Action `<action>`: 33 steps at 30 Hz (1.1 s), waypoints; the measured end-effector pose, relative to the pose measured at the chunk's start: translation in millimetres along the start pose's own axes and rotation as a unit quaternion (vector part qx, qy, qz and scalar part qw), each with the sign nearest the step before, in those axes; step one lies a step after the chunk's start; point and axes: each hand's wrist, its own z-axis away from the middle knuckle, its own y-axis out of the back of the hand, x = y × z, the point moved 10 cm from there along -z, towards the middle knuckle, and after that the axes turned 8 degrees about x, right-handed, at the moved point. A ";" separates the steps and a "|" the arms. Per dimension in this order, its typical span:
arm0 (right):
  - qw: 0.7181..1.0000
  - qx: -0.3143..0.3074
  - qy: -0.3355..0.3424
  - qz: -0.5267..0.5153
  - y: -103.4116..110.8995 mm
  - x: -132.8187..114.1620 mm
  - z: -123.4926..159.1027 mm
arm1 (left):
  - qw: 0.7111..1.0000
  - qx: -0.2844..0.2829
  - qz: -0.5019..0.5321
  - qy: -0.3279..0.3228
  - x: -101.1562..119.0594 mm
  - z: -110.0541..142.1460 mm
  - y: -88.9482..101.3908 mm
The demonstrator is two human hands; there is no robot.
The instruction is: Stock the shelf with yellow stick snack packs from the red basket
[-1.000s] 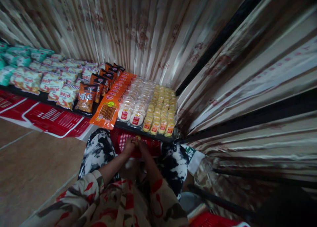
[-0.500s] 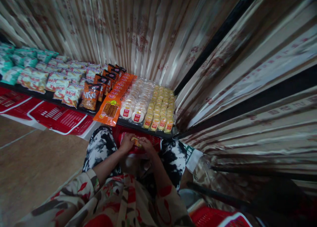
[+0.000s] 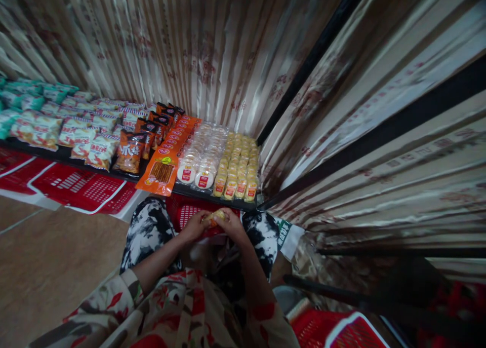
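Between my knees, my left hand (image 3: pixel 195 225) and my right hand (image 3: pixel 232 225) are both closed on one small yellow snack packet (image 3: pixel 215 217), one hand at each end. The fingers cover part of it. It looks like the yellow wrapped snacks (image 3: pixel 235 168) standing in rows just ahead on the black shelf (image 3: pixel 197 192). Beside those are round white wrapped crackers (image 3: pixel 205 178) in clear plastic. A flat orange snack bag (image 3: pixel 161 170) lies left of the crackers and overhangs the shelf edge.
Orange-and-black bags (image 3: pixel 130 150), white snack bags (image 3: pixel 102 150) and teal bags (image 3: pixel 32 102) continue leftward. Red baskets (image 3: pixel 76 186) stand below the shelf, and another red basket (image 3: pixel 322 327) is at lower right. A pleated curtain (image 3: pixel 212 49) with dark bars (image 3: pixel 315 59) encloses the back and right.
The view has shifted slightly, so the shelf appears further left. My right hand has risen a little, and the packet between my hands is tilted differently, with more of it showing.
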 end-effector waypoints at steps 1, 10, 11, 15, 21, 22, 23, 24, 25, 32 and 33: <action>1.000 0.011 0.005 -0.027 3.8 -4.7 3.5 | 1.000 0.004 0.027 0.001 4.3 0.8 -3.0; 0.974 0.218 0.041 -0.043 58.8 -36.1 27.2 | 0.987 0.032 0.156 0.017 49.5 -2.1 -45.5; 0.971 0.234 0.043 -0.023 62.8 -37.6 27.6 | 0.987 0.033 0.158 0.006 56.3 -4.2 -49.4; 0.951 0.297 0.062 0.057 78.2 -44.7 24.9 | 0.992 0.021 0.122 -0.030 73.9 -12.0 -62.3; 0.924 0.336 0.108 0.146 89.8 -61.3 15.3 | 0.963 0.108 -0.117 -0.217 106.9 -7.0 -43.8; 0.920 0.340 0.114 0.158 90.0 -64.0 14.4 | 0.948 0.124 -0.157 -0.248 112.9 -4.1 -40.0; 0.915 0.343 0.120 0.174 89.5 -66.9 13.7 | 0.932 0.138 -0.193 -0.274 118.0 -1.6 -36.7; 0.910 0.345 0.128 0.191 88.4 -70.0 13.2 | 0.917 0.150 -0.225 -0.294 122.3 0.3 -33.7; 0.904 0.346 0.136 0.210 86.7 -73.1 12.7 | 0.901 0.163 -0.253 -0.311 126.3 1.6 -30.9; 0.883 0.357 0.148 0.265 81.7 -76.8 2.9 | 0.803 0.210 -0.366 -0.422 143.0 3.8 -31.5; 0.884 0.357 0.148 0.264 81.7 -76.4 1.3 | 0.797 0.204 -0.374 -0.427 141.9 2.3 -34.0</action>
